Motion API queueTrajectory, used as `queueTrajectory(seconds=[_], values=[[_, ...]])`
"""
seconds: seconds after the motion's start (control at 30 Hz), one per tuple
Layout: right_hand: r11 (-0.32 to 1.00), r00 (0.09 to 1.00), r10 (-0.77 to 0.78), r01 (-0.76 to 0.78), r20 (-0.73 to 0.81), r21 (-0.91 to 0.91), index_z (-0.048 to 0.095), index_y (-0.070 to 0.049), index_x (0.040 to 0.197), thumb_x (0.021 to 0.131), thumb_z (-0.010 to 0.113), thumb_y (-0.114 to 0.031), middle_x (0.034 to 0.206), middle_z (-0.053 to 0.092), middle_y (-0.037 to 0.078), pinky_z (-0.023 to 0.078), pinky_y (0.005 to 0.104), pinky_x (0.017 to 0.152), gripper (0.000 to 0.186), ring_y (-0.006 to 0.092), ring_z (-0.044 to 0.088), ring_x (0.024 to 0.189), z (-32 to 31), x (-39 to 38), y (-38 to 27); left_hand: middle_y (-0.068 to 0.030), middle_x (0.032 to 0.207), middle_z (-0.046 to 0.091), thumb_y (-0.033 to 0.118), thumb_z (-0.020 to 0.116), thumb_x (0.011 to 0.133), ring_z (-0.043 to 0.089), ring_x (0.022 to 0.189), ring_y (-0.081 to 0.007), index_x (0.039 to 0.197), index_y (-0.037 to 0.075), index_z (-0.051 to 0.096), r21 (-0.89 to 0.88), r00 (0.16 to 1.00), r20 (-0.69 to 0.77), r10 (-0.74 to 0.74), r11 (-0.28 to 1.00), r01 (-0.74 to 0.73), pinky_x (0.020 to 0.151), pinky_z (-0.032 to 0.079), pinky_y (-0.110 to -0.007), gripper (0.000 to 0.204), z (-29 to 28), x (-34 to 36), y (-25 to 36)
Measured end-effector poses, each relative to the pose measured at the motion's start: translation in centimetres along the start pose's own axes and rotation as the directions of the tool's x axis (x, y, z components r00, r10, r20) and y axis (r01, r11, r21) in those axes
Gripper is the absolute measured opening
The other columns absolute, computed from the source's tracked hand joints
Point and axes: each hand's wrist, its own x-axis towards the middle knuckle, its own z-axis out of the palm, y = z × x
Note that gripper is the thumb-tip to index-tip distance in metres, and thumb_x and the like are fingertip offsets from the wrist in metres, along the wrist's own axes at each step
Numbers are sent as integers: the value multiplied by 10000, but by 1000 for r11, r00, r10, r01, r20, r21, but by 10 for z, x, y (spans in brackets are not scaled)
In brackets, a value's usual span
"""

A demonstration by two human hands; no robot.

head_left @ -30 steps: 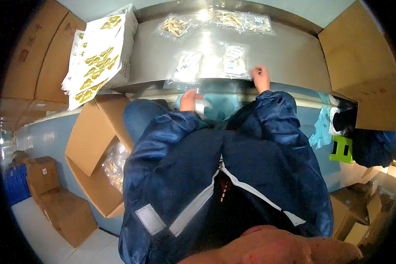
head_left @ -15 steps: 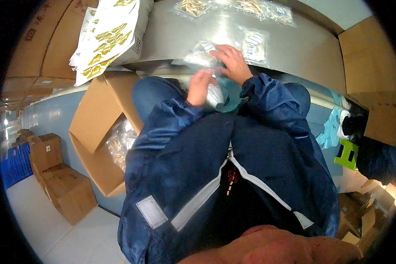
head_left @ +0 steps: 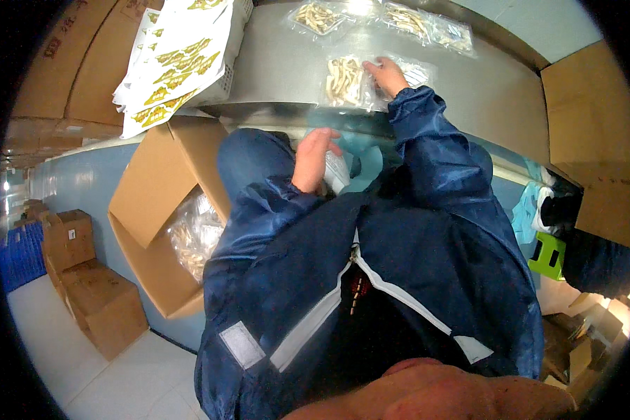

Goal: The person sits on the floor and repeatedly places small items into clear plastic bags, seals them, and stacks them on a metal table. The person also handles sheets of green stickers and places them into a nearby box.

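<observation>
My right hand point(head_left: 388, 75) reaches over the metal table, its fingers pinched at the right edge of a clear bag point(head_left: 343, 80) of pale, elongated pieces. Beside that hand lies another clear bag point(head_left: 417, 73) with a white printed label. Above my lap is my left hand point(head_left: 313, 159), thumb and fingers apart with nothing seen between them. Next to it, between my knees, are a white printed piece point(head_left: 337, 172) and a translucent teal sheet point(head_left: 367, 168); the left hand partly covers the white piece.
Farther back on the table point(head_left: 273, 63) lie more filled bags point(head_left: 318, 17). White sheets with gold print point(head_left: 175, 66) cover a white basket at the left. An open carton point(head_left: 147, 189) by my left leg holds filled bags point(head_left: 192, 231). Cardboard point(head_left: 591, 105) stands at right.
Both hands were together over the bag at the table's edge. My right hand has moved up onto the table, where the bag now lies contents up; my left hand has drawn back slightly toward me.
</observation>
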Motion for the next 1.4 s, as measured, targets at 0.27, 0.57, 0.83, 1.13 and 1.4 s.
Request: queueTrajectory(seconds=[0.27,0.57,0.83,1.13,1.4], values=[[901,721,-302,1,624,434,540,-31,1269,881,702,-327,1037,642,78,466,320,908,515,173,586,1013,12,-140,-67,-40,711,602,251,485,1017,542,680,-98,968,13,631,-111,998,-58,27,993,-33,632,429,-236,284,11,2,19],[956,917,-291,290,272,45,504,-53,1298,725,821,-241,1218,567,144,462,376,947,681,267,557,1118,6,-130,-31,-22,755,593,205,518,1003,531,723,-92,963,9,628,-77,998,-59,2,997,-6,666,408,-222,228,15,7,13],[502,850,-511,414,126,-759,484,-176,1371,749,662,-104,1430,446,126,466,439,969,651,403,493,1209,56,-84,-3,-42,760,621,213,545,979,563,699,-107,966,-4,646,9,994,-42,-96,995,97,675,416,-239,239,3,5,-14],[842,814,-530,472,-236,-262,525,-76,1302,915,562,-150,1227,576,159,560,377,764,395,345,638,961,27,-97,-17,-55,757,635,241,543,973,568,701,-120,981,6,653,-20,994,-43,-100,995,99,679,421,-254,259,-9,12,-35],[971,968,-237,239,78,-11,553,-11,1213,960,548,-180,885,637,139,490,337,613,304,218,627,747,52,-115,37,-64,763,641,262,556,972,586,718,-144,1065,-1,622,32,982,29,-186,982,185,693,436,-271,287,-3,28,-78]])
